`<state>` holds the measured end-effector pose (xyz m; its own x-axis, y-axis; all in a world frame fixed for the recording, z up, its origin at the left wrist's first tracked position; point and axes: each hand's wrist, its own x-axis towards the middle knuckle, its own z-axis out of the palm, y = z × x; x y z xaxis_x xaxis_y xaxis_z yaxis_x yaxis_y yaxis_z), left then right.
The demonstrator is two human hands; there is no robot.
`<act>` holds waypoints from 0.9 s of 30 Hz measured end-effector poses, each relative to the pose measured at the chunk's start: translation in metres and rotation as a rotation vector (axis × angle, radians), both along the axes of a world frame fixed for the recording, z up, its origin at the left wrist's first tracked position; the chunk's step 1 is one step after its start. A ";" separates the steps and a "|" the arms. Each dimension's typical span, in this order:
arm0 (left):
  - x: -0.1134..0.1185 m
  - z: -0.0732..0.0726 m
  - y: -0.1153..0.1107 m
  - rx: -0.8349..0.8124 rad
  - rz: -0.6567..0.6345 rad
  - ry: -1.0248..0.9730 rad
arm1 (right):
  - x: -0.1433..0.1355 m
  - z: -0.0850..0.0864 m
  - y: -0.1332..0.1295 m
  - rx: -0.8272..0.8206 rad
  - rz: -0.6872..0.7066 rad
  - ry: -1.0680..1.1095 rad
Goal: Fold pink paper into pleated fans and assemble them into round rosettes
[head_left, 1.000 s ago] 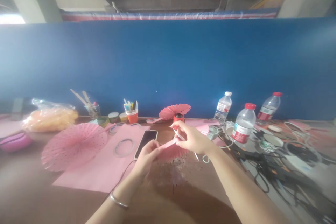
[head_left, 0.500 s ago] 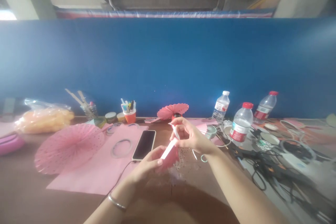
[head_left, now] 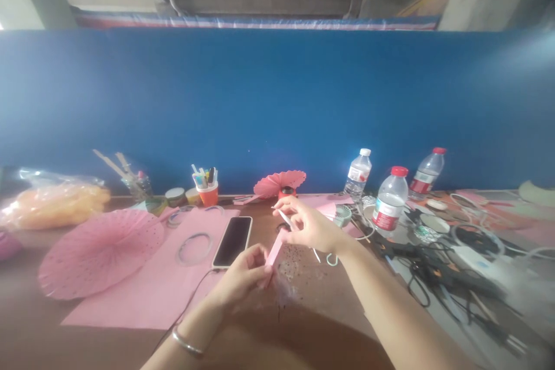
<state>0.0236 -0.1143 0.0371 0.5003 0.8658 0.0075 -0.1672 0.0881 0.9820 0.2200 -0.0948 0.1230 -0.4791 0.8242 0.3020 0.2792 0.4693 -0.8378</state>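
Note:
My left hand [head_left: 247, 270] is closed on the lower end of a narrow folded piece of pink paper [head_left: 274, 251], pinching it between thumb and fingers. The paper tilts up and away from me above the brown table. At its upper end is my right hand [head_left: 309, 226], with thumb and fingertips meeting the paper. A slim white thing [head_left: 286, 219] with a narrow tip lies among the right fingers; its exact kind is unclear. Beyond the hands stands a round pleated pink paper fan [head_left: 280, 184]. A phone [head_left: 233, 241] lies left of the paper.
A large pleated pink paper round [head_left: 102, 251] and a pink sheet [head_left: 130, 303] lie at left. Behind them is a cup of pens [head_left: 208, 192]. Several water bottles [head_left: 391, 202] stand at right, near tangled black cables [head_left: 427, 280]. A blue partition [head_left: 260, 98] closes off the back.
The folded paper has turned: its white face showed before, and now a pink face shows. Both hands stay at it. The whole view has shifted slightly, moving the table items left.

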 end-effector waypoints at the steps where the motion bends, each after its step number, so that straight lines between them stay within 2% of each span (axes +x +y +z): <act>1: 0.000 -0.002 0.003 0.012 0.051 0.039 | 0.002 0.002 0.000 0.043 -0.061 -0.002; 5: -0.004 -0.001 0.014 0.093 0.245 0.277 | 0.008 0.011 -0.003 0.168 -0.260 0.082; 8: -0.009 0.011 0.016 0.263 0.366 0.480 | 0.009 0.018 -0.010 0.188 -0.310 0.087; 10: -0.010 0.026 0.014 0.396 0.415 0.559 | 0.007 0.022 -0.017 0.128 -0.266 0.062; 15: 0.002 0.075 0.007 0.537 0.517 0.555 | -0.010 0.022 -0.031 -0.034 -0.227 0.133; 18: 0.015 0.107 0.001 0.681 0.534 0.569 | -0.017 0.022 -0.033 -0.105 -0.176 0.319; 21: 0.025 0.131 -0.007 0.778 0.513 0.561 | -0.017 0.026 -0.036 -0.163 -0.130 0.524; 24: 0.030 0.143 -0.012 0.819 0.471 0.541 | -0.011 0.034 -0.042 -0.143 -0.141 0.584; 27: 0.032 0.143 -0.015 0.823 0.407 0.540 | -0.006 0.039 -0.046 -0.095 -0.114 0.595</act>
<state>0.0555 -0.1298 0.1797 0.2862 0.7978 0.5307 0.4406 -0.6014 0.6665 0.2137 -0.1411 0.1616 -0.1578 0.8967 0.4135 -0.2051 0.3798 -0.9020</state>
